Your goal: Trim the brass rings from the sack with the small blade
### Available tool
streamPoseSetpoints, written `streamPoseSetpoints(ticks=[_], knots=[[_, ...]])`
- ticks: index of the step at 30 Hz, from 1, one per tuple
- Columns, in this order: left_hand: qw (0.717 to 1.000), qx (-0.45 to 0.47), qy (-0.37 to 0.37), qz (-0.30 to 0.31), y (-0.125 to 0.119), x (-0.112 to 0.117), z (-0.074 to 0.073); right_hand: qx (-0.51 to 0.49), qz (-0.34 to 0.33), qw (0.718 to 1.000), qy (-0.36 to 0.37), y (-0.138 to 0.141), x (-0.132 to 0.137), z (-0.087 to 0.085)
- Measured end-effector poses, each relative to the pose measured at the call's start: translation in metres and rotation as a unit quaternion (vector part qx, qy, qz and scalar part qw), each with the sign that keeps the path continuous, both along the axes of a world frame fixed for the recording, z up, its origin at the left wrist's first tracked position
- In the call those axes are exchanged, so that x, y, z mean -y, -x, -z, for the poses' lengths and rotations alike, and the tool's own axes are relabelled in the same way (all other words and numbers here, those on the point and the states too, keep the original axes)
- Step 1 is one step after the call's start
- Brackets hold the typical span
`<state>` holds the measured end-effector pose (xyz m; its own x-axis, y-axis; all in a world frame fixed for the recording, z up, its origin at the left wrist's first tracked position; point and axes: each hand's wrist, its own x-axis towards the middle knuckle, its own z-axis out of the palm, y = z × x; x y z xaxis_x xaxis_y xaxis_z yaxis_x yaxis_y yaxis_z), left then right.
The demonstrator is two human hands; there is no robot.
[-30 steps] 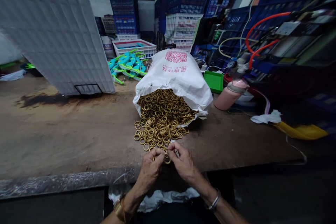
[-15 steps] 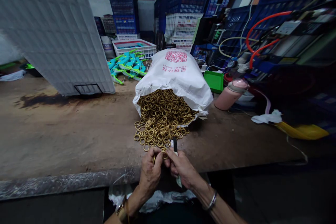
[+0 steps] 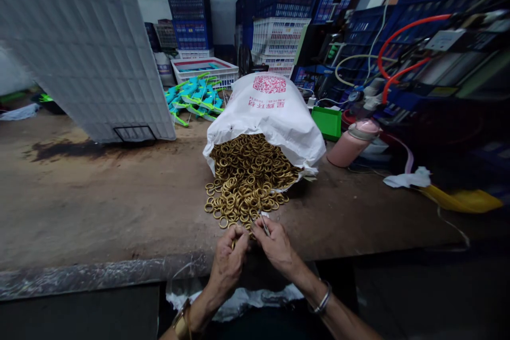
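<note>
A white sack (image 3: 271, 111) lies on its side on the brown table (image 3: 99, 207), and a heap of brass rings (image 3: 249, 180) spills from its mouth toward me. My left hand (image 3: 231, 257) is closed, pinching a brass ring at the near end of the heap. My right hand (image 3: 277, 247) is closed on a thin metal tool (image 3: 263, 221) whose tip points up toward the rings. Both hands meet fingertip to fingertip just above the table's front edge.
A grey ribbed panel (image 3: 83, 48) leans at the left. Teal plastic parts (image 3: 195, 98), a white basket (image 3: 205, 70) and stacked blue and white crates (image 3: 279, 16) stand behind. A green box (image 3: 327, 122), pink bottle (image 3: 350, 143), hoses and machinery (image 3: 430, 64) fill the right.
My right hand first raised the thin tool upright, then lowered it and moved a little forward to the edge of the rings. My left hand has stayed pinched on a ring.
</note>
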<state>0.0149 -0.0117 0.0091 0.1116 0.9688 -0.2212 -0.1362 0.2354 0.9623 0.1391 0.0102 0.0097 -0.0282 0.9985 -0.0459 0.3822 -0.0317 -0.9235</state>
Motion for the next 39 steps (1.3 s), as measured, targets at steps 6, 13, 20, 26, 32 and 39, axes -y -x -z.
streamPoseSetpoints(ticks=[6, 13, 20, 26, 32, 39], knots=[[0.997, 0.023, 0.048, 0.048, 0.002, 0.004, -0.001, 0.031, -0.017, 0.999, -0.015, 0.002, 0.002, 0.003], [0.989, 0.099, 0.096, 0.058, 0.003, 0.007, 0.001, 0.024, -0.036, 0.999, -0.004, -0.002, 0.004, -0.001], [0.992, 0.093, 0.086, 0.023, 0.003, 0.006, -0.009, 0.211, -0.109, 0.971, -0.029, -0.009, 0.015, 0.003], [0.994, 0.069, 0.077, 0.024, 0.004, 0.006, -0.012, 0.314, -0.136, 0.939, -0.030, -0.007, 0.018, 0.002], [0.997, 0.051, 0.054, 0.017, 0.004, 0.006, -0.005, 0.363, -0.138, 0.921, -0.026, -0.004, 0.019, 0.002], [0.993, 0.081, 0.049, 0.075, 0.011, 0.017, -0.020, 0.419, -0.071, 0.904, 0.035, -0.022, 0.004, 0.000]])
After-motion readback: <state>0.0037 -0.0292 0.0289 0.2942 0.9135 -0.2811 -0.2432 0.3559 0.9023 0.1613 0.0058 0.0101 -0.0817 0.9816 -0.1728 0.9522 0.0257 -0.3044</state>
